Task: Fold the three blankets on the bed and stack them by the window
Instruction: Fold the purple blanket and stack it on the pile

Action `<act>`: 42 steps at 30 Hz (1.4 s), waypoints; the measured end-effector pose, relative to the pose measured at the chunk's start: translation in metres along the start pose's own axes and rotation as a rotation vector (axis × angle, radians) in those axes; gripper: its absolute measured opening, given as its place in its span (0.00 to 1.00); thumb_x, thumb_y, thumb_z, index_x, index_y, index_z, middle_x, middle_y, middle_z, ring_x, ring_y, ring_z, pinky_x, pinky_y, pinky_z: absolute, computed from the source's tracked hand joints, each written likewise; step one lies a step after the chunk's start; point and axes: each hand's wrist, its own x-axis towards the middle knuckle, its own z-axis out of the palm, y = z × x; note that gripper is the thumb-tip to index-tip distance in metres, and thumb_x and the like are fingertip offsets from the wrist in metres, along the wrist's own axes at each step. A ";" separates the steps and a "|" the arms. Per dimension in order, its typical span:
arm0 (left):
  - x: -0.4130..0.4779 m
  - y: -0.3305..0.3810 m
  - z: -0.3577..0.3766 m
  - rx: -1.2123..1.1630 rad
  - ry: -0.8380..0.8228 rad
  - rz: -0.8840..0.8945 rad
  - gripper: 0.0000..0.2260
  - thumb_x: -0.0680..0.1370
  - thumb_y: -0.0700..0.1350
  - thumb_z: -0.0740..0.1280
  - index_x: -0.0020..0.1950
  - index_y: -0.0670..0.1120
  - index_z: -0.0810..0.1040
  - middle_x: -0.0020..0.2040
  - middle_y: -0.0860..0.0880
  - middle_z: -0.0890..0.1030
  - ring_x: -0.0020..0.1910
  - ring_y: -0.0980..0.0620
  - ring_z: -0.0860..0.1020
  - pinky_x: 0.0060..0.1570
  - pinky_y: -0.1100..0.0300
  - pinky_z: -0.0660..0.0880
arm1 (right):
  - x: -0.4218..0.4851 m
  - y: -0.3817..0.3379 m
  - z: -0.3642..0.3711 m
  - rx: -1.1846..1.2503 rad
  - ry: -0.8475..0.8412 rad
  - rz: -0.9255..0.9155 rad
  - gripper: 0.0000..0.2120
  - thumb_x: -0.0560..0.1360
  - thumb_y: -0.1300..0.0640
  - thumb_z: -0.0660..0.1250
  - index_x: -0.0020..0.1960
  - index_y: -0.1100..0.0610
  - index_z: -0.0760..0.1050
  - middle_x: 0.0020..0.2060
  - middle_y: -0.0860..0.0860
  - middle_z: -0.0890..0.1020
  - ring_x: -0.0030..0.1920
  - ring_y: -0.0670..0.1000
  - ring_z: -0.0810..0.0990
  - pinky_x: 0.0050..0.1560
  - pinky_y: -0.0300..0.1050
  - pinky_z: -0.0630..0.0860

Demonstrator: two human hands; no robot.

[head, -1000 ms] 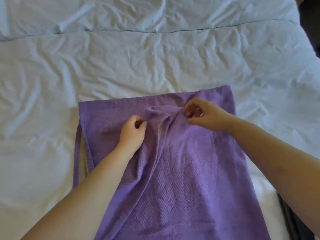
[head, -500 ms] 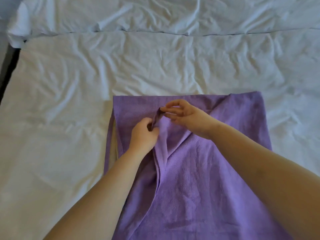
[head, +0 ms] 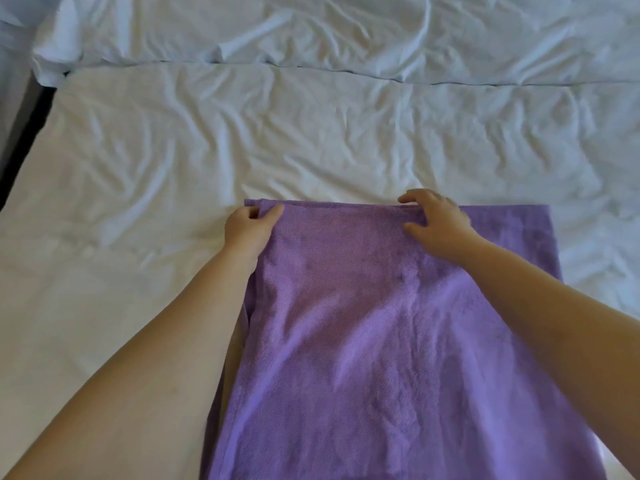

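On the bed (head: 131, 278), near side, centre-right: one purple blanket (head: 391, 358) is lying flat, running from the bottom of the head view away from the person. Its far edge is sitting straight across the bed, roughly mid-view. The upper layer is showing a fine diagonal weave. A strip with a darker, plusher look is showing along the right side, past the right wrist, and reaching the same far edge.

Left hand (head: 247, 230) is gripping the far left corner of the blanket: the thumb is lying on top of the cloth and the fingers are curling round the edge beneath it. Right hand (head: 437, 226) is gripping the far edge further right: the fingers are reaching over the edge with tips curled down, the thumb is pressing on the top surface, and a small ridge of cloth is bunching between them. Both bare forearms are stretching forward, the left one along the blanket's left border, the right one over its right part.

White sheet (head: 311, 143) is covering the bed, heavily creased. White duvet (head: 346, 32) is lying across the far side, its hem drawing a line across the view. Dark strip (head: 20, 133) is showing beside the bed at far left; what it is cannot be told.
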 end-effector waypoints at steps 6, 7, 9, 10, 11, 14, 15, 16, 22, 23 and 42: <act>0.029 -0.009 -0.013 0.232 0.270 0.150 0.08 0.79 0.46 0.62 0.52 0.43 0.76 0.44 0.48 0.75 0.44 0.50 0.73 0.42 0.63 0.67 | 0.003 0.041 -0.013 -0.244 0.081 0.029 0.23 0.71 0.52 0.69 0.65 0.45 0.69 0.59 0.48 0.77 0.63 0.56 0.71 0.70 0.54 0.54; 0.031 -0.011 -0.014 0.301 0.258 0.160 0.09 0.79 0.46 0.63 0.53 0.42 0.76 0.46 0.47 0.76 0.45 0.49 0.73 0.44 0.61 0.66 | 0.002 0.047 -0.017 -0.248 0.101 0.030 0.24 0.70 0.51 0.70 0.64 0.45 0.69 0.56 0.47 0.78 0.62 0.56 0.72 0.69 0.54 0.54; 0.034 -0.011 -0.012 0.422 0.209 0.203 0.10 0.78 0.48 0.64 0.52 0.42 0.77 0.48 0.46 0.77 0.45 0.47 0.74 0.45 0.59 0.67 | 0.003 0.059 -0.026 -0.291 0.106 0.036 0.23 0.69 0.47 0.71 0.62 0.45 0.69 0.52 0.47 0.79 0.60 0.57 0.73 0.68 0.55 0.54; 0.035 -0.010 -0.011 0.490 0.199 0.231 0.10 0.78 0.50 0.66 0.51 0.44 0.77 0.49 0.45 0.77 0.46 0.46 0.75 0.45 0.57 0.70 | 0.003 0.066 -0.031 -0.332 0.086 0.043 0.21 0.69 0.44 0.71 0.59 0.45 0.70 0.52 0.47 0.80 0.59 0.57 0.73 0.68 0.55 0.53; 0.035 -0.009 -0.011 0.575 0.203 0.252 0.11 0.77 0.52 0.67 0.51 0.45 0.78 0.51 0.43 0.78 0.47 0.43 0.76 0.48 0.55 0.72 | 0.004 0.074 -0.037 -0.376 0.053 0.052 0.20 0.68 0.41 0.70 0.57 0.45 0.71 0.51 0.47 0.80 0.59 0.57 0.73 0.68 0.56 0.52; 0.036 -0.006 -0.014 0.698 0.173 0.194 0.14 0.75 0.55 0.68 0.52 0.46 0.80 0.54 0.42 0.77 0.54 0.41 0.76 0.55 0.52 0.74 | 0.004 0.098 -0.054 -0.487 -0.068 0.080 0.21 0.67 0.37 0.69 0.55 0.43 0.71 0.53 0.46 0.79 0.61 0.56 0.71 0.69 0.56 0.47; 0.036 -0.004 -0.014 0.647 0.135 0.165 0.13 0.75 0.54 0.68 0.52 0.46 0.80 0.53 0.43 0.78 0.53 0.42 0.76 0.53 0.53 0.75 | 0.003 0.105 -0.057 -0.524 -0.097 0.085 0.21 0.66 0.38 0.70 0.56 0.43 0.71 0.54 0.46 0.79 0.61 0.55 0.71 0.68 0.56 0.48; 0.036 -0.001 -0.013 0.565 0.091 0.143 0.11 0.75 0.52 0.69 0.50 0.45 0.80 0.49 0.45 0.79 0.50 0.44 0.77 0.50 0.55 0.75 | 0.003 0.109 -0.061 -0.560 -0.116 0.092 0.22 0.66 0.38 0.70 0.56 0.43 0.71 0.54 0.47 0.80 0.60 0.55 0.71 0.68 0.56 0.50; 0.039 0.025 -0.016 0.419 -0.060 0.028 0.07 0.72 0.44 0.74 0.48 0.44 0.82 0.46 0.44 0.83 0.48 0.43 0.81 0.55 0.51 0.78 | 0.002 0.114 -0.082 -0.812 -0.241 0.180 0.13 0.69 0.34 0.64 0.49 0.39 0.73 0.47 0.42 0.78 0.60 0.50 0.70 0.64 0.52 0.52; 0.041 0.029 -0.021 0.462 -0.067 0.037 0.08 0.72 0.43 0.74 0.48 0.43 0.82 0.48 0.41 0.83 0.49 0.42 0.81 0.56 0.48 0.77 | 0.002 0.117 -0.088 -0.868 -0.232 0.183 0.09 0.72 0.38 0.62 0.48 0.40 0.74 0.46 0.41 0.77 0.60 0.49 0.69 0.65 0.53 0.53; 0.071 0.026 0.004 0.814 0.154 0.536 0.08 0.76 0.33 0.64 0.52 0.37 0.79 0.55 0.37 0.78 0.53 0.37 0.76 0.52 0.52 0.72 | 0.033 0.124 -0.076 -0.765 0.254 0.248 0.17 0.66 0.70 0.62 0.53 0.59 0.72 0.47 0.59 0.81 0.57 0.60 0.71 0.64 0.52 0.57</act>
